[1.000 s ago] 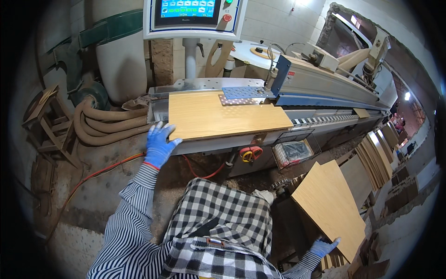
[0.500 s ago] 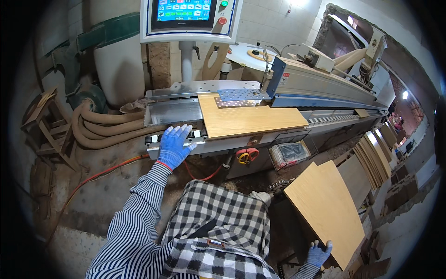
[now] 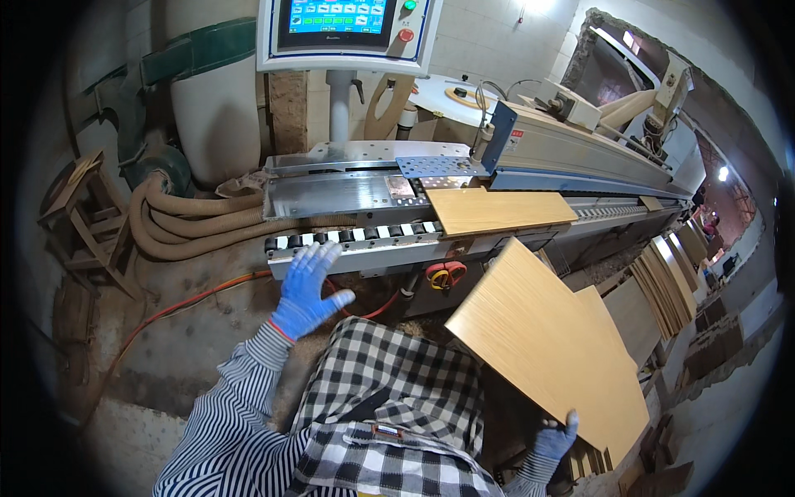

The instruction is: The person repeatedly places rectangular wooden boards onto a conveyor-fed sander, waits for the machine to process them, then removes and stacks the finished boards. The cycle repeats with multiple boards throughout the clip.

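We wear blue gloves on both hands. Our left hand (image 3: 309,286) is empty, with its fingers spread wide. It is near the front edge of the long machine (image 3: 596,153), close to a row of black and white rollers (image 3: 356,236). Our right hand (image 3: 553,439) grips the near edge of a big wooden board (image 3: 542,331). Its thumb shows at the edge, but we cannot see all of its fingers. The big board is light brown and sits to the right of our lap, at a slant. Another board (image 3: 609,315) peeks out from under it on the right.

A smaller wooden panel (image 3: 501,214) lies flat on the machine, past the rollers. Its back left corner is just beside a blue plate (image 3: 435,167) full of little holes. Below the panel we see a red and yellow thing (image 3: 445,275) with loops. A screen (image 3: 335,21) stands up high on a post, with a red button (image 3: 406,36) beside it. Fat brown hoses (image 3: 199,219) curl on the left, next to a wooden stool (image 3: 95,228). A black and white checked cloth (image 3: 389,364) covers our lap.
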A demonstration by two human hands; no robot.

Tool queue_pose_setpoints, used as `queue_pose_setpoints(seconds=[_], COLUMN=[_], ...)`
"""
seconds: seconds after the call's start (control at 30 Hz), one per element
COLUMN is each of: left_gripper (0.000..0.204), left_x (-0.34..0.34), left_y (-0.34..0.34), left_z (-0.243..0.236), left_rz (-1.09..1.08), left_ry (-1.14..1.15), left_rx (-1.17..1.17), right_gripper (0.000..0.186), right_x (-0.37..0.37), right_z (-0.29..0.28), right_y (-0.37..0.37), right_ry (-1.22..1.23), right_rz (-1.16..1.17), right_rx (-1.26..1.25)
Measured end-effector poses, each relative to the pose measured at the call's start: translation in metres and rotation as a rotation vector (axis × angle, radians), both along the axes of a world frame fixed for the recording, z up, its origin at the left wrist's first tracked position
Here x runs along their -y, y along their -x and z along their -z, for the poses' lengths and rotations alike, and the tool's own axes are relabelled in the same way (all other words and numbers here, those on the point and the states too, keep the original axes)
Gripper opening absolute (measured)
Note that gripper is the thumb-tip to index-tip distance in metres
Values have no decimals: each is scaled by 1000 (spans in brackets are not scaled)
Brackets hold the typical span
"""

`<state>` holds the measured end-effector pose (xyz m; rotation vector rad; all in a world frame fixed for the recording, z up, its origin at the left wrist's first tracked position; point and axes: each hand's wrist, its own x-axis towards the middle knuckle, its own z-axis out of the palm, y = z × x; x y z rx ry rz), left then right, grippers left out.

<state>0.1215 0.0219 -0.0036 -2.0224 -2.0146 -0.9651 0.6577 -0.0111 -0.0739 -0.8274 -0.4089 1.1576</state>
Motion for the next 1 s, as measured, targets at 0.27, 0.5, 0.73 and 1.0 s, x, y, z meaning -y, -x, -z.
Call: queue_pose_setpoints(seconds=[0.27, 0.5, 0.73, 1.0], left_gripper=[85, 66, 59, 61], left_x=[46, 79, 45, -2], left_y=[-12, 39, 76, 88], left_z=[-1, 10, 13, 3], left_rz=[49, -155, -347, -406], left_ry=[-9, -27, -56, 68], left_rx=[-188, -105, -59, 12], right_gripper=[20, 25, 48, 49], right_x=[-78, -130, -157, -201], right_z=[-32, -48, -50, -67], right_y=[160, 276, 295, 116], right_ry=[-62, 63, -41, -316], right_rz=[-579, -918, -966, -40], right_rx=[-7, -19, 0, 2144])
